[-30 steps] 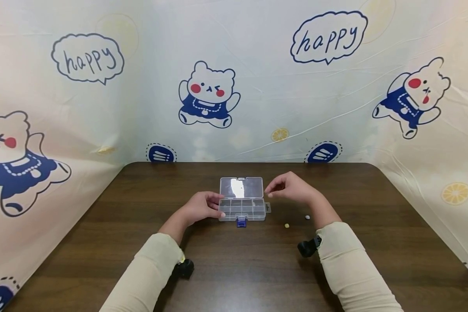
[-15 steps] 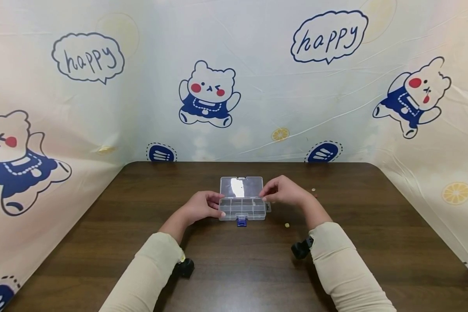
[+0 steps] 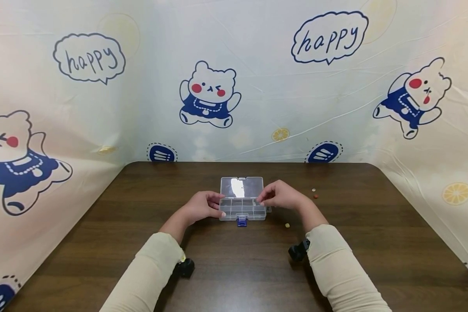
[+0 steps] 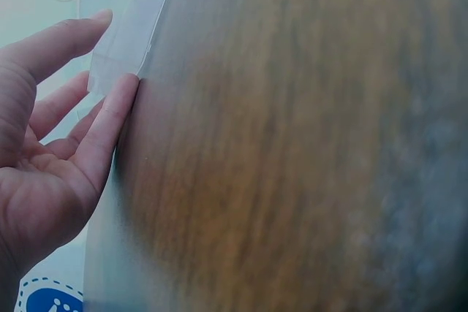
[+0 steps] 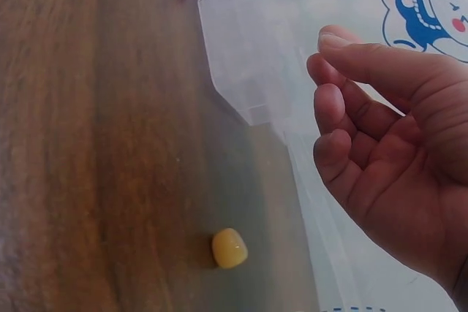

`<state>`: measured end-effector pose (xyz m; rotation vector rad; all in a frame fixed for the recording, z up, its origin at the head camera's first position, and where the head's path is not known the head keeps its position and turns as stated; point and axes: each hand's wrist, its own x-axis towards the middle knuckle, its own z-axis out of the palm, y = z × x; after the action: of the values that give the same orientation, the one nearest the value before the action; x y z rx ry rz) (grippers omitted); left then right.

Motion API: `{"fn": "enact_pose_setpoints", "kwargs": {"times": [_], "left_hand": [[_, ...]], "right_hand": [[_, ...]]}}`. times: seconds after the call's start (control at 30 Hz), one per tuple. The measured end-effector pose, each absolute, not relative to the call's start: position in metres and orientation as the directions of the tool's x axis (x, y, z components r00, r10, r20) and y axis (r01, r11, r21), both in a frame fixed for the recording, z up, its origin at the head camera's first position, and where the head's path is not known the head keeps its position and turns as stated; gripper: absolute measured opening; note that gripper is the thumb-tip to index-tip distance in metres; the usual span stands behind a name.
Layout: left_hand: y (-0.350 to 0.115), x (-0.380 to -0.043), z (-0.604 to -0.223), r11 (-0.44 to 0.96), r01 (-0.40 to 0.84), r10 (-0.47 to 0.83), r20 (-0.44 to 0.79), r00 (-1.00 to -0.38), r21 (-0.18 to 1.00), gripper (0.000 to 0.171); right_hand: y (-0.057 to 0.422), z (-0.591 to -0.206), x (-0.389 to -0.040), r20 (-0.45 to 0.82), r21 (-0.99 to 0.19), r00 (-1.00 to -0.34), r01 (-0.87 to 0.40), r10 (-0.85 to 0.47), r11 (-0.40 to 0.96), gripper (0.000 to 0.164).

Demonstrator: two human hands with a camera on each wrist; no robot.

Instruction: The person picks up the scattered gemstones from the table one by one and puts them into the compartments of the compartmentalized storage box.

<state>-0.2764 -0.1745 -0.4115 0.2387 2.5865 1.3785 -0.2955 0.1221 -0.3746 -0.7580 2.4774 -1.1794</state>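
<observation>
A clear plastic compartment box (image 3: 242,213) with a blue latch (image 3: 242,222) lies on the table, its lid (image 3: 228,187) raised behind it. My left hand (image 3: 201,204) holds the box's left end, thumb near the front corner and fingers farther back. Over the right-hand compartments is my right hand (image 3: 282,194), thumb and index tips brought together and the other fingers curled. Nothing shows between those tips, though a very small thing could be hidden there. In the right wrist view, a glossy yellow rounded piece (image 5: 229,248) rests on the table, apart from the hand.
Right of the right hand lie a tiny white piece (image 3: 313,190) and a tiny reddish piece (image 3: 315,196). The brown wooden table (image 3: 234,273) meets a printed cloth backdrop (image 3: 265,108) at its back and sides. Wrist cameras (image 3: 185,268) hang under both forearms.
My right hand has moved left and slightly down, from beside the box to over its right compartments. The white and reddish pieces behind it have come into view. The left hand has stayed put.
</observation>
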Motion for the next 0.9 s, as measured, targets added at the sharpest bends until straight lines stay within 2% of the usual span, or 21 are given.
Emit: {"fn": "enact_pose_setpoints", "kwargs": {"times": [0.43, 0.9], "left_hand": [[-0.174, -0.277, -0.412, 0.56, 0.044, 0.233, -0.106, -0.967, 0.827, 0.057], [-0.174, -0.276, -0.412, 0.555, 0.042, 0.233, -0.107, -0.967, 0.83, 0.057]], "right_hand": [[0.124, -0.386, -0.295, -0.061, -0.777, -0.793, -0.344, -0.606, 0.528, 0.007], [0.125, -0.387, -0.292, -0.049, -0.76, -0.797, -0.361, -0.602, 0.54, 0.01]]}}
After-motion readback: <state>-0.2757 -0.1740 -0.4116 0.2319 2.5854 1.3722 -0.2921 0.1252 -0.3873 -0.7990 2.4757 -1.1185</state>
